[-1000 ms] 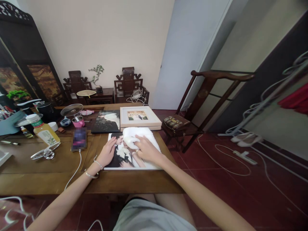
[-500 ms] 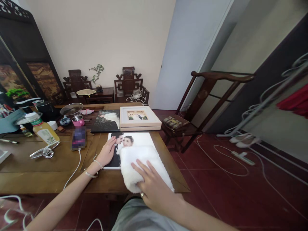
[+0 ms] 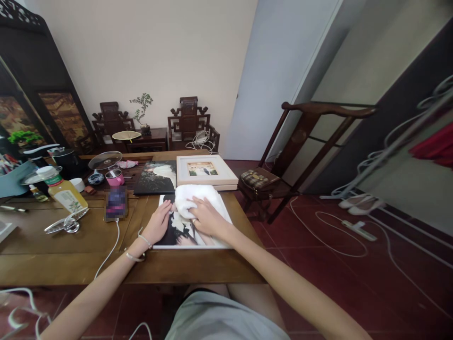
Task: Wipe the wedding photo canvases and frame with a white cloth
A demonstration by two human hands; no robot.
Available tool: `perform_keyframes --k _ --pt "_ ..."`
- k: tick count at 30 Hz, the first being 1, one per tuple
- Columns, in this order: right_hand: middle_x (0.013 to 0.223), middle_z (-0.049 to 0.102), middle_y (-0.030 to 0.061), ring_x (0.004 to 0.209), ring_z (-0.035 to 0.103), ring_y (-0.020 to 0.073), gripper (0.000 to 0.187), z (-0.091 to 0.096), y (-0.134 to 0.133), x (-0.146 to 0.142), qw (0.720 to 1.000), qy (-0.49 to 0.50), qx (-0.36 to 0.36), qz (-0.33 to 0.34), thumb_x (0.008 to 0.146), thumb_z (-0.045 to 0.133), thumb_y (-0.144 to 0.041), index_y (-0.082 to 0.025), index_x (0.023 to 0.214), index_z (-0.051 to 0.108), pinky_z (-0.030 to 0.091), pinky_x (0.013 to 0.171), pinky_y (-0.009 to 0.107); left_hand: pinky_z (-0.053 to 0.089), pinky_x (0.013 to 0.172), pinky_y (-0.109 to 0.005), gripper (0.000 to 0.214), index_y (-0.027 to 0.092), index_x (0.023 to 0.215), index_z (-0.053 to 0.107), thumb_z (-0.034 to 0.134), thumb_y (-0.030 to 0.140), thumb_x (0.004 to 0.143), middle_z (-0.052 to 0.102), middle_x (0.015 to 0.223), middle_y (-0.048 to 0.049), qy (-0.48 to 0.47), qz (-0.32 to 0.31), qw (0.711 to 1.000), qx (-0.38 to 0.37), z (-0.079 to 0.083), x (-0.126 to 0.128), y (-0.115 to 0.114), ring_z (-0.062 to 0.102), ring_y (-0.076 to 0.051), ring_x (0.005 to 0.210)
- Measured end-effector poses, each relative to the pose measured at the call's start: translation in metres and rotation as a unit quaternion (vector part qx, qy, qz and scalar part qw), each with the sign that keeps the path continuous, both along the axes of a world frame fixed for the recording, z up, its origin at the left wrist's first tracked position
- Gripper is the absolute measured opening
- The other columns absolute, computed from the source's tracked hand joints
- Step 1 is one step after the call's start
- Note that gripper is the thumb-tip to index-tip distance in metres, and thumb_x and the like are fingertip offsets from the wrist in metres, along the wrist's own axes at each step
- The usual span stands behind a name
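Note:
A wedding photo panel (image 3: 182,231) lies flat near the front edge of the wooden table. My left hand (image 3: 158,225) rests on its left side, fingers stretched out and holding nothing. With my right hand (image 3: 208,218) I grip a folded white towel (image 3: 198,192) and press it on the panel's upper part. The towel covers most of the faces in the print and reaches the panel's far edge. Part of the panel's right side is hidden under my right hand and forearm.
Behind the panel lie a dark photo panel (image 3: 155,177) and a stack of light frames (image 3: 207,182). To the left are a phone (image 3: 116,204) on a cable, a pink cup (image 3: 115,178) and a bottle (image 3: 65,191). A wooden chair (image 3: 300,137) stands right.
My right hand and the towel have moved from the panel's near right corner to its far edge, baring the lower part of the print. My left hand stays in place.

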State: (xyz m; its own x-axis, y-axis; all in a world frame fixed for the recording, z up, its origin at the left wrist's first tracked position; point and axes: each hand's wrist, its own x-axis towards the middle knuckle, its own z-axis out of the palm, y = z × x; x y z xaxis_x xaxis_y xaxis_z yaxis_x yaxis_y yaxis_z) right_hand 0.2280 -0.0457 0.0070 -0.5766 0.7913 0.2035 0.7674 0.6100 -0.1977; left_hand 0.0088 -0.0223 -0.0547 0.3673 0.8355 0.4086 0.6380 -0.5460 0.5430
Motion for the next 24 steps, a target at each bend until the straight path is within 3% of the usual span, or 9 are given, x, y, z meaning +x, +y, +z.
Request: perform_keyframes --k 3,10,13,16,24 --pt "0.14 0.043 0.0183 0.133 0.031 0.0348 0.043 0.001 -0.019 0.002 1.0 -0.015 -0.012 0.002 0.072 0.046 -0.008 -0.01 0.111 0.065 0.021 0.107 0.057 0.029 0.112 -0.045 0.042 0.014 0.127 0.053 0.033 0.025 0.092 0.046 0.14 -0.0121 -0.001 0.0 1.0 0.002 0.0 0.0 0.0 0.039 -0.022 0.132" --pt "0.144 0.04 0.0144 0.136 0.026 0.0336 0.035 0.008 -0.105 0.006 0.996 -0.018 -0.076 0.038 0.072 0.048 -0.01 -0.013 0.1 0.069 0.019 0.11 0.055 0.029 0.112 -0.045 0.042 0.014 0.127 0.052 0.033 0.025 0.092 0.046 0.141 -0.0122 0.004 0.006 1.0 -0.003 0.001 0.001 -0.001 0.039 -0.022 0.132" --pt "0.144 0.039 0.0142 0.135 0.027 0.0347 0.033 0.007 -0.119 0.006 0.994 -0.017 -0.091 0.05 0.072 0.05 -0.013 -0.014 0.098 0.07 0.019 0.109 0.056 0.028 0.112 -0.044 0.042 0.015 0.128 0.051 0.033 0.025 0.092 0.045 0.141 -0.0108 0.01 0.009 1.0 -0.006 0.002 0.001 -0.002 0.04 -0.021 0.132" --pt "0.143 0.042 0.0127 0.134 0.031 0.033 0.036 0.005 -0.105 0.006 0.996 0.0 -0.077 0.034 0.072 0.05 -0.013 -0.016 0.102 0.069 0.021 0.109 0.054 0.028 0.112 -0.045 0.042 0.016 0.129 0.051 0.033 0.025 0.092 0.045 0.142 -0.0103 0.01 0.005 1.0 -0.004 0.002 0.001 -0.002 0.038 -0.021 0.133" --pt "0.133 0.052 0.016 0.126 0.039 0.0322 0.034 0.01 -0.024 -0.005 0.999 -0.017 -0.008 -0.043 0.077 0.049 -0.014 -0.014 0.107 0.067 0.028 0.104 0.051 0.028 0.112 -0.043 0.043 0.014 0.127 0.054 0.035 0.032 0.092 0.047 0.14 -0.0113 -0.02 0.007 1.0 -0.018 0.004 0.002 -0.002 0.04 -0.022 0.132"
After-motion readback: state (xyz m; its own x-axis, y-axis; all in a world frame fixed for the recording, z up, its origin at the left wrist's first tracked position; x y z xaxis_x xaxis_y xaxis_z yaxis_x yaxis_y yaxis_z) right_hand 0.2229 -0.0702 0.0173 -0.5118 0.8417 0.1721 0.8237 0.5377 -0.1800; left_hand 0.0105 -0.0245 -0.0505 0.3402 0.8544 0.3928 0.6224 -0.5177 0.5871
